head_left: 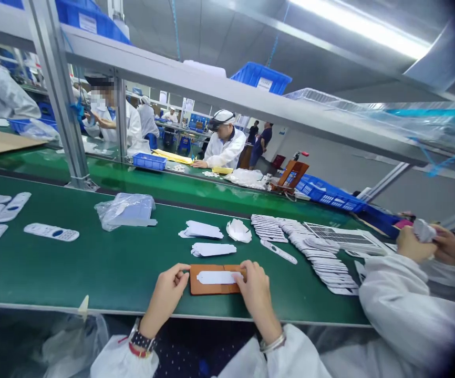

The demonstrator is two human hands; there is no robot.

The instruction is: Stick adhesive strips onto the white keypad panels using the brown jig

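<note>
A flat brown board (207, 289) lies near the front edge of the green bench, with a white paper strip (215, 277) lengthwise on it. My left hand (169, 291) has its fingers curled, the tips pinched at the board's far left corner. At the other end, my right hand (256, 294) grips the board's right side, its thumb on the end of the strip. Just beyond lie two stacks of white strips (214, 249) and a crumpled white paper piece (238, 230). One printed long label (278, 252) lies to the right of them.
Rows of overlapping white pieces (322, 260) extend right, towards a co-worker's hands (416, 244) holding something white. Printed pieces (51, 232) and a clear plastic bag (125, 211) lie left. A metal post (60, 94) and overhead shelf stand beyond; another person (225, 144) works opposite.
</note>
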